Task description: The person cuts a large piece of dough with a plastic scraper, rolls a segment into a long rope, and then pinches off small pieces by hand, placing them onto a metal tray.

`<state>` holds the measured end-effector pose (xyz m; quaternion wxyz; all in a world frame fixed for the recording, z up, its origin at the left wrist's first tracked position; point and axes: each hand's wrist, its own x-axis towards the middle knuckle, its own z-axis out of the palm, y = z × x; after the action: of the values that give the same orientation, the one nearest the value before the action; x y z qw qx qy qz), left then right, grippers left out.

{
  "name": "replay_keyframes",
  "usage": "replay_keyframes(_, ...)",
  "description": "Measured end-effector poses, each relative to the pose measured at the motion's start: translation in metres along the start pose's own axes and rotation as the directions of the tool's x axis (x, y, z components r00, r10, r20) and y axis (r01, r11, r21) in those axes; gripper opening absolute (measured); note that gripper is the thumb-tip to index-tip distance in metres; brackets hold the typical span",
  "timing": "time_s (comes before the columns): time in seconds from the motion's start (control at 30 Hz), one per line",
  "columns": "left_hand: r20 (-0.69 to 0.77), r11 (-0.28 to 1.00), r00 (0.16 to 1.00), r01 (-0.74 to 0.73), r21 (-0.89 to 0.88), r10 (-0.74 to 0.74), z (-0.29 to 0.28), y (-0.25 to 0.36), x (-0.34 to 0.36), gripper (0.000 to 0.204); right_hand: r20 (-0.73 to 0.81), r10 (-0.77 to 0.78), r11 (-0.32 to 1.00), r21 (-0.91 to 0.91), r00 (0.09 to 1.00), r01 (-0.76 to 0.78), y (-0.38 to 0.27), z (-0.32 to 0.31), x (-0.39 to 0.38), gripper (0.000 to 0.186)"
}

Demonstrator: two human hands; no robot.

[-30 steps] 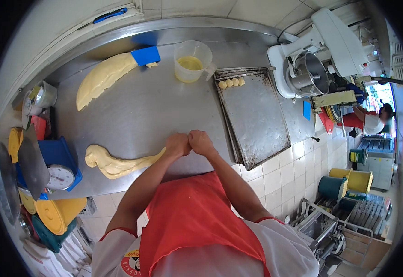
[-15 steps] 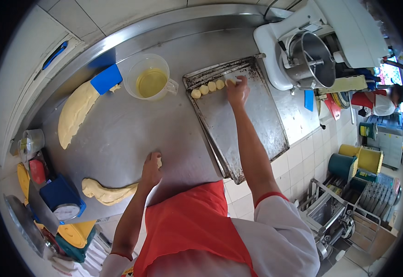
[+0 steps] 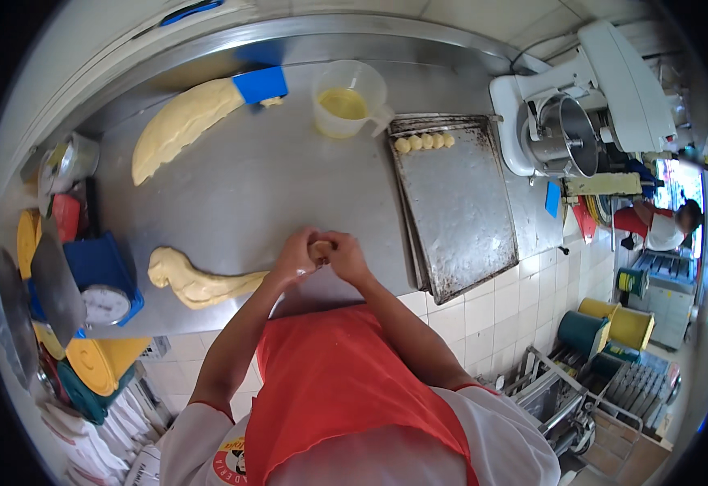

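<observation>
Over the front of the steel table, my left hand and my right hand meet with fingers curled round a small piece of dough, which they partly hide. A long pale roll of dough lies to the left, its right end running up to my left forearm. At the right, a worn baking tray rests on other trays. Several small dough balls sit in a row along its far edge.
At the back lie a large slab of dough, a blue scraper on its end, and a clear jug of yellowish liquid. A stand mixer stands back right, a blue scale at the left. Another person is far right.
My right hand has come back from the row of balls on the tray to my left hand. Both hands now close on a dough piece. The view has shifted.
</observation>
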<state>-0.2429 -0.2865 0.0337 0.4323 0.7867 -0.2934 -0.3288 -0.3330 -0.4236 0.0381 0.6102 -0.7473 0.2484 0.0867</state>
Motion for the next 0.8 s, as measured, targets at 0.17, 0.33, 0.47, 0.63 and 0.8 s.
replay_keyframes(0.17, 0.1, 0.934, 0.986, 0.095, 0.344, -0.137, 0.008, 0.018, -0.007, 0.025, -0.26, -0.139, 0.916, -0.402, 0.955, 0.023, -0.028, 0.02, -0.011, 0.024)
replay_keyframes(0.33, 0.081, 0.853, 0.975, 0.139, 0.503, -0.206, 0.009, 0.024, 0.01, 0.016, -0.155, -0.137, 0.887, -0.46, 0.978, 0.051, -0.017, -0.003, 0.004, 0.029)
replay_keyframes(0.47, -0.122, 0.892, 0.939, 0.343, 0.295, -0.321, -0.017, -0.057, 0.03, 0.026, 0.678, 0.048, 0.915, 0.263, 0.733, -0.304, -0.043, -0.019, -0.034, 0.023)
replay_keyframes(0.63, 0.059, 0.973, 0.997, 0.03, 0.231, -0.045, 0.025, 0.052, 0.031, 0.048, -0.532, -0.179, 0.9, 0.25, 0.827, 0.356, 0.08, -0.176, 0.016, 0.032)
replay_keyframes(0.8, 0.211, 0.929, 0.966, 0.065, 0.365, -0.15, 0.083, 0.063, 0.04, 0.049, -0.878, -0.094, 0.993, -0.119, 0.469, -0.024, 0.049, -0.303, 0.108, 0.027)
